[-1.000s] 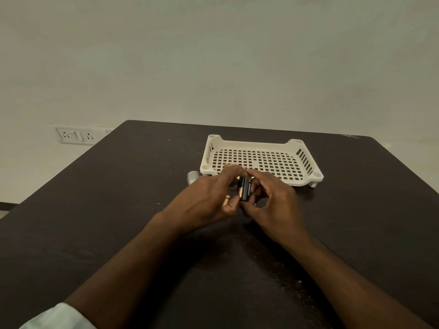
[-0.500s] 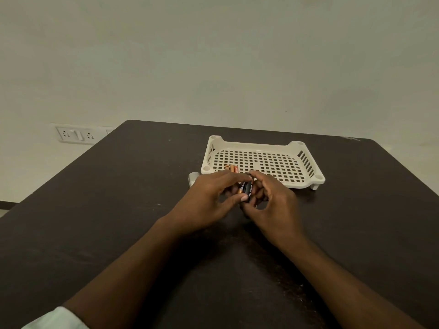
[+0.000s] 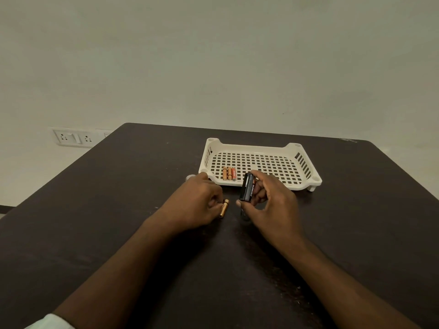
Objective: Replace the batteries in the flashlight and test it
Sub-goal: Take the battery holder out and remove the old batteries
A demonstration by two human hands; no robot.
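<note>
My right hand [image 3: 273, 205] grips a black battery holder [image 3: 247, 190] with black-and-copper batteries in it, held upright above the dark table [image 3: 118, 222]. My left hand [image 3: 199, 203] pinches a single copper-coloured battery [image 3: 223, 208] just above the table surface, a little left of the holder. Three orange batteries [image 3: 229, 173] lie side by side in the near left part of the white perforated tray [image 3: 261, 148]. A small pale object [image 3: 190, 177], partly hidden behind my left hand, sits on the table left of the tray.
The white tray stands at the far middle of the table, just beyond my hands. A wall socket panel [image 3: 73, 137] is on the wall at the left. The table's far edge meets a plain wall.
My hands have come apart. The left hand moved left and down with one copper battery, and the right hand keeps the holder upright. The three batteries in the tray are now uncovered.
</note>
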